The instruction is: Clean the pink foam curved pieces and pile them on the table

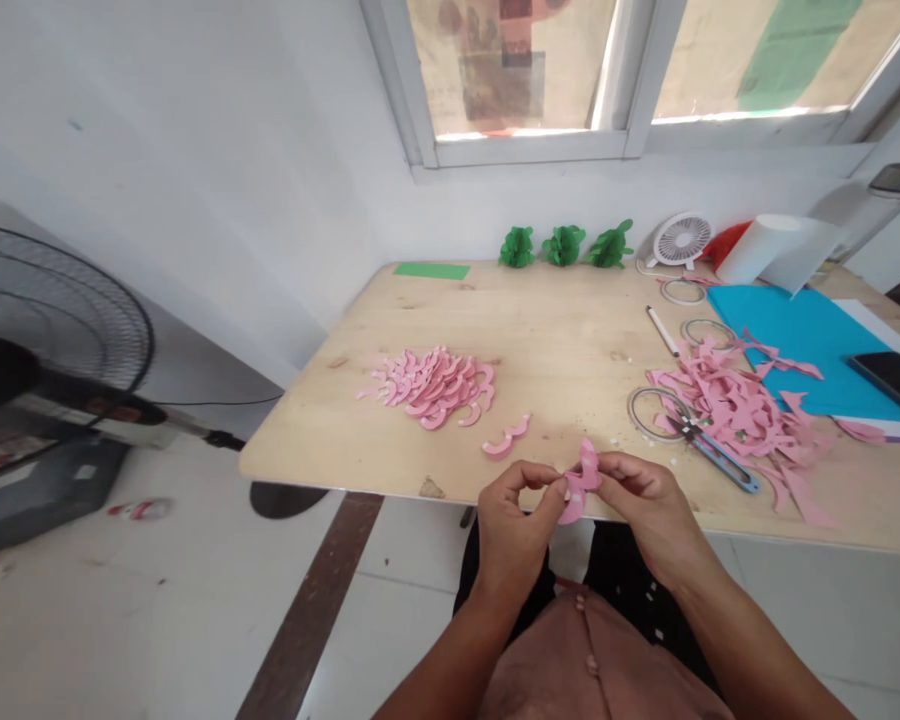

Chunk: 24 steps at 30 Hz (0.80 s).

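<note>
Between my two hands, just over the table's front edge, are curved pink paper pieces (pixel 583 474) with whitish patches on them. My left hand (pixel 521 515) pinches them from the left with thumb and forefinger. From the other side my right hand (pixel 649 505) grips them, also by thumb and fingertips. Whether the pieces are joined is too small to tell. A little beyond lies a loose pair of curved pink pieces (pixel 507 437). Farther left is a heap of similar curved pink paper pieces (pixel 436 385), several with white ends.
Scissors (pixel 712 455), tape rolls (pixel 649 415) and pink paper scraps (pixel 742 400) lie at right on the wooden table (pixel 555 330). Beyond are a white pen (pixel 662 331), blue sheet (pixel 802 350), phone (pixel 896 378), small fan (pixel 681 240) and green paper shapes (pixel 564 246). A floor fan (pixel 52 350) stands left.
</note>
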Available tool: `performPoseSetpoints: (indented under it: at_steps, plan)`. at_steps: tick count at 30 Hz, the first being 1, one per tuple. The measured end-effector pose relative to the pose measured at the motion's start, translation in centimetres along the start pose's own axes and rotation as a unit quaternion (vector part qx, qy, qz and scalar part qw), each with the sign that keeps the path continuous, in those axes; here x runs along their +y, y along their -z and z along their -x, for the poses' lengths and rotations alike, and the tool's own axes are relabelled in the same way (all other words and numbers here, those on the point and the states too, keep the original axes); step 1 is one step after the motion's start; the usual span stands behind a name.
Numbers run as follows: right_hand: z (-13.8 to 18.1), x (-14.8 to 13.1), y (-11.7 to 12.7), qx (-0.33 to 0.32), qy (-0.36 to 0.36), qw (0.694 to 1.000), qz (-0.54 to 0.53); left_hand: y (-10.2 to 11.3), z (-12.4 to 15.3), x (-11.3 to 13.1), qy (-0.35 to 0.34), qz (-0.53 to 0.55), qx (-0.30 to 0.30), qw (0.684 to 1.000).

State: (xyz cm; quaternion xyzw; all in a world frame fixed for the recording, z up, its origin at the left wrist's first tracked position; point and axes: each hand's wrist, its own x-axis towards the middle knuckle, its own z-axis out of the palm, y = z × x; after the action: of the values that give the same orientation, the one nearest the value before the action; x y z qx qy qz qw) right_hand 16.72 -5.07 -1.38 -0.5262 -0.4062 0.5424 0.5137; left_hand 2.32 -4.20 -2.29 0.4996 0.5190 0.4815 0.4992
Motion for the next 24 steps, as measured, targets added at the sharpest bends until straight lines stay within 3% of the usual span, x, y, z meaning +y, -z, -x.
performPoseSetpoints:
  at_steps: [24]
  plan:
    - [0.19,-0.27,-0.14,-0.007,-0.005,1.000,-0.018,-0.11,-0.12,-0.28,0.013,0.037,-0.006,0.999]
